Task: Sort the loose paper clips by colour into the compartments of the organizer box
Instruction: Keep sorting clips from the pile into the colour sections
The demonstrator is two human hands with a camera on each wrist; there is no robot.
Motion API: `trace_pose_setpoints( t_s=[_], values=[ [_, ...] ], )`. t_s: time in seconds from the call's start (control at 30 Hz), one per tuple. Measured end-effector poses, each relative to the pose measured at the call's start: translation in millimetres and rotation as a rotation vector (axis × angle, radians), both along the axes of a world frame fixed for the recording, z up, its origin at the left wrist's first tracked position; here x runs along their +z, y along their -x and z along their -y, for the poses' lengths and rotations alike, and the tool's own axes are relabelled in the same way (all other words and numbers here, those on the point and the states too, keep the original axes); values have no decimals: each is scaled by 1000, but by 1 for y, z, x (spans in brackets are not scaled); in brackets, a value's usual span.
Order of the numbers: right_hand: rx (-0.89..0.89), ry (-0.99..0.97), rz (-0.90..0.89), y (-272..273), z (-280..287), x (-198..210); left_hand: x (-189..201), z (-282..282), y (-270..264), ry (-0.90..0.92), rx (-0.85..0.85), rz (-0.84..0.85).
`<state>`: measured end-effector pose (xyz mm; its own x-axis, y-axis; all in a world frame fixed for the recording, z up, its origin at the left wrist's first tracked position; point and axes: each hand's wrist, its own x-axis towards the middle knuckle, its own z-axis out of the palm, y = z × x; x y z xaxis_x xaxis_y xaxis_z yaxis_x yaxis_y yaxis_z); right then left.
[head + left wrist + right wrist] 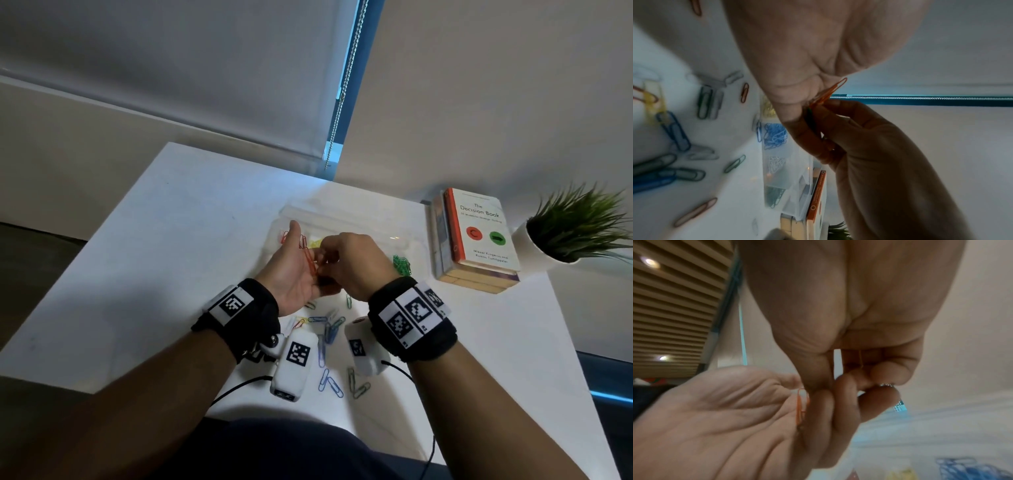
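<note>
Left hand [294, 272]: palm up, fingers straight, carrying orange clips [309, 261]. Right hand [354, 263]: fingertips pinched on the orange clips. Book [479, 236]: cover reads "The Decision Book".

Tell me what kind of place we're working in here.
Probably an office or study desk: a white table with stacked books, a potted plant, and a roller blind behind.

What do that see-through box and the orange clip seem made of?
The organizer box looks like clear, glossy plastic: sorted clips show through its walls and a highlight glints on it. The orange paper clip in the right hand looks like thin bent wire, probably metal under a coloured coating.
</note>
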<state>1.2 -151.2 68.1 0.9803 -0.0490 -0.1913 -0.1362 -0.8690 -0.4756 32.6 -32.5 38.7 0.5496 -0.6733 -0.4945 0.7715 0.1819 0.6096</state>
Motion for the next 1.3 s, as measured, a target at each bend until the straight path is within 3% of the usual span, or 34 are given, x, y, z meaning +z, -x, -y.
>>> trace_pose_setpoints(
  t_s=[0.2, 0.37, 0.5, 0.67, 0.8, 0.9, 1.03, 1.17, 1.23, 1.3],
  values=[
    [-97, -401, 3, -6, -4, -1, -2, -13, -4, -48, -99, 90],
    [-51, -237, -7, -13, -18, -13, -3, -20, -9, -93, -104, 106],
    [-30, -245, 53, -18, -30, -17, -5, -29, -17, -100, -82, 76],
    [-17, -529, 22, -37, -23, -17, -6, -41, -30, -90, -55, 90],
    [-156, -442, 139, -64, -6, -18, -13, -52, -45, -222, 73, 110],
    [-237, -286, 122, -79, -2, -24, -15, -61, -51, -258, 217, 93],
    [-182, -114, -23, -83, -11, -34, -12, -62, -53, -253, 291, 96],
    [-195, -176, 76, -67, -14, -23, -8, -56, -49, -239, 255, 101],
    [-91, -215, 116, -51, -21, -11, -7, -50, -45, -228, 221, 100],
    [47, -103, 98, -36, -29, -8, -5, -42, -40, -198, 168, 97]
  ],
)
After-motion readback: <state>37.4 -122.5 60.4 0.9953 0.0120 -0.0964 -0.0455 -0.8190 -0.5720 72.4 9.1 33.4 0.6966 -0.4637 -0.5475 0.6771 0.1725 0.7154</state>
